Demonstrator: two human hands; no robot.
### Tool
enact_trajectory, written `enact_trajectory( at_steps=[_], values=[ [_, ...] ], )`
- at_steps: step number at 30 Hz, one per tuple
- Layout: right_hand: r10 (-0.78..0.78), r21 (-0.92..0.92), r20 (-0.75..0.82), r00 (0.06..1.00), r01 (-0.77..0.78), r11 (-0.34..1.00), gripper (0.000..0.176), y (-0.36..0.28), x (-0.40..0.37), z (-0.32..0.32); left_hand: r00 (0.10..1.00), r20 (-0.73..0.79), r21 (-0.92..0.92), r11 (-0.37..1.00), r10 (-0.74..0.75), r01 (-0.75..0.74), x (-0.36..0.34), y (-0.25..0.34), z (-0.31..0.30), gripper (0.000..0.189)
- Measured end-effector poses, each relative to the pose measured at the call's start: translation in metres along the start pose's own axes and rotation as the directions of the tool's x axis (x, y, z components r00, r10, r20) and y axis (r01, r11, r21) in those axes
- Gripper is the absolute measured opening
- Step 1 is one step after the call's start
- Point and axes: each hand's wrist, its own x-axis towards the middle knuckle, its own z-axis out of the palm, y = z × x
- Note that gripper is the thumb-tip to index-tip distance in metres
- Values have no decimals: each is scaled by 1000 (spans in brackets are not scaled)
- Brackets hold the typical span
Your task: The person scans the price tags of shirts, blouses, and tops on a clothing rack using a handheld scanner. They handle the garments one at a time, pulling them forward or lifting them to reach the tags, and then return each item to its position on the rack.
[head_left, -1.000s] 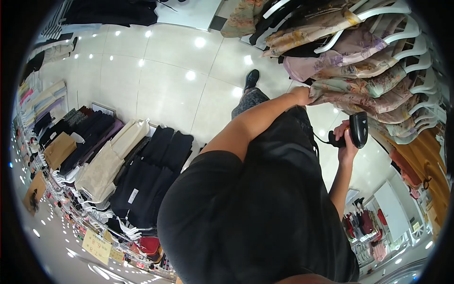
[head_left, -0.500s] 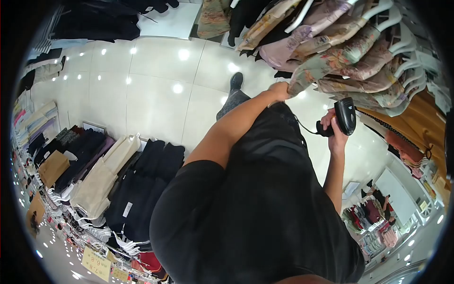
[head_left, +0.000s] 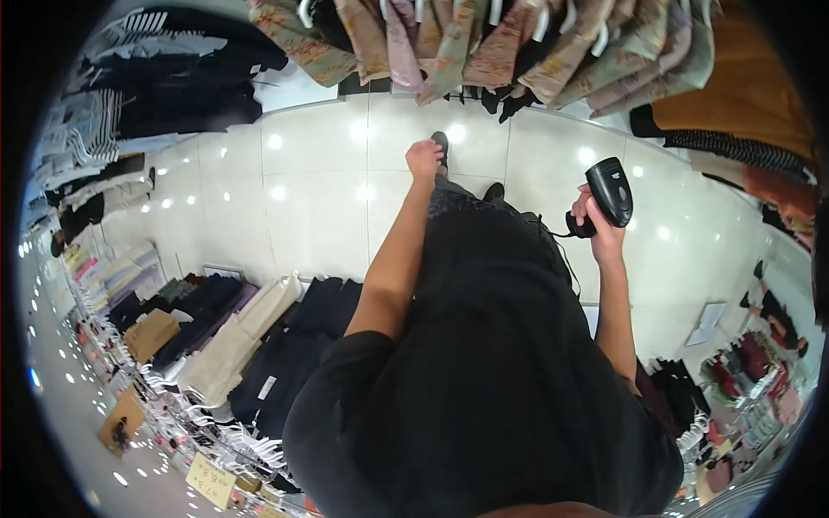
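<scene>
My right hand (head_left: 598,226) is wrapped round the handle of a black handheld scanner (head_left: 610,192), whose head points up and away from me. A thin black cord runs from near its handle toward my dark clothing. Out in front of my body, my left hand (head_left: 424,160) hangs over the floor with nothing in it, its fingers loosely bent and a little apart. The nearest things beyond it are floral garments (head_left: 449,56) on white hangers, which it does not touch.
Glossy pale tiles (head_left: 319,164) cover the floor. Dark and cream trousers (head_left: 237,345) hang at the lower left, dark clothes (head_left: 186,95) at the upper left. A brown garment (head_left: 743,78) hangs at the upper right. Another person (head_left: 773,315) is at the far right.
My left hand has let go of the floral garment and moved left. The floral garments now appear higher and further left in view. The scanner is still in my right hand.
</scene>
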Motion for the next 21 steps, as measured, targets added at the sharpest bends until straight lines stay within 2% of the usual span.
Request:
enact_trajectory(
  at_steps=[1,3,8,11,12,14,15,16,18,19,21],
  values=[
    [17,13,4,1000,-17,1000,21,-3,10,-11,1000,-1,21,1000,2,-2,-4,1,12,15],
    [26,23,5,1000,-26,999,20,5,-10,-14,984,155,128,990,-82,63,-23,-10,11,21],
    [52,12,-9,999,-52,999,20,13,-30,-28,947,317,266,963,-56,-32,-50,1,58,28],
    [27,37,-23,999,-26,999,19,18,-40,-30,884,442,184,950,150,-253,-31,6,86,30],
    [20,43,-36,999,-18,999,19,21,-43,-31,878,454,190,946,151,-261,-17,7,93,30],
    [36,120,-58,998,-29,992,27,26,-49,-31,774,565,294,806,287,-514,10,14,106,30],
    [56,134,-72,996,-46,990,27,29,-47,-33,784,570,383,765,246,-518,18,22,117,37],
    [54,142,-82,995,-42,989,27,30,-49,-31,779,578,387,759,242,-523,34,20,123,37],
    [64,163,-125,990,-43,986,26,30,-50,-24,755,607,629,431,248,-647,58,18,134,48],
    [65,169,-139,988,-41,985,26,27,-50,-21,750,616,629,424,239,-652,65,17,137,48],
    [113,98,-186,976,-96,991,22,21,-52,-13,829,553,712,467,89,-525,78,16,145,66]
  ],
)
